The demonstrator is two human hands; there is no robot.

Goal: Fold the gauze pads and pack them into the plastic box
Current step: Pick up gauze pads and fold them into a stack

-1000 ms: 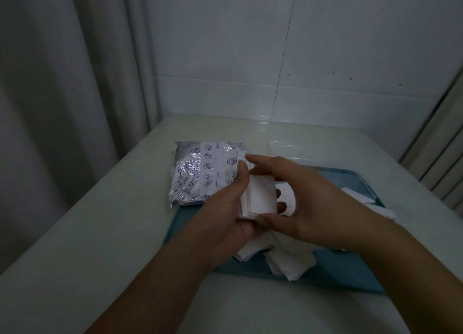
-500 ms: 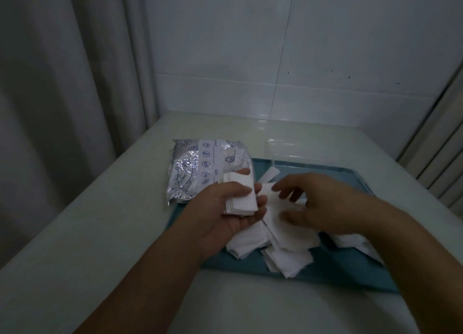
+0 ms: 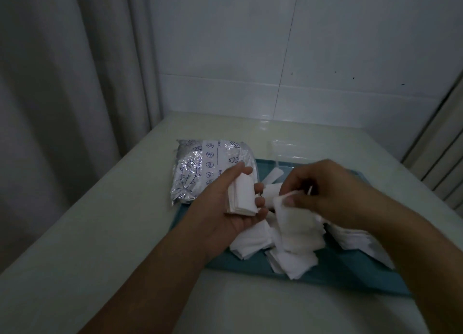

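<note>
Gauze sorting over the tray [image 3: 350, 276].
We held a folded stack [image 3: 241, 198] in our left hand [image 3: 225, 208], fingers curled; our right hand [image 3: 323, 195] pinched one loose pad [image 3: 295, 228].

Tabletop [image 3: 100, 233]: bare along the left side and the near edge, open to approach. Blue tray [image 3: 350, 271]: middle and right crowded with loose gauze pads [image 3: 290, 261]; near-right corner bare. Foil packet [image 3: 200, 170]: lies on the tray's far-left corner, blocking entry there. Clear plastic box [image 3: 283, 149]: just behind the tray's far rim. Tiled wall [image 3: 300, 57] behind and curtain [image 3: 62, 83] at left bound the space.
</note>
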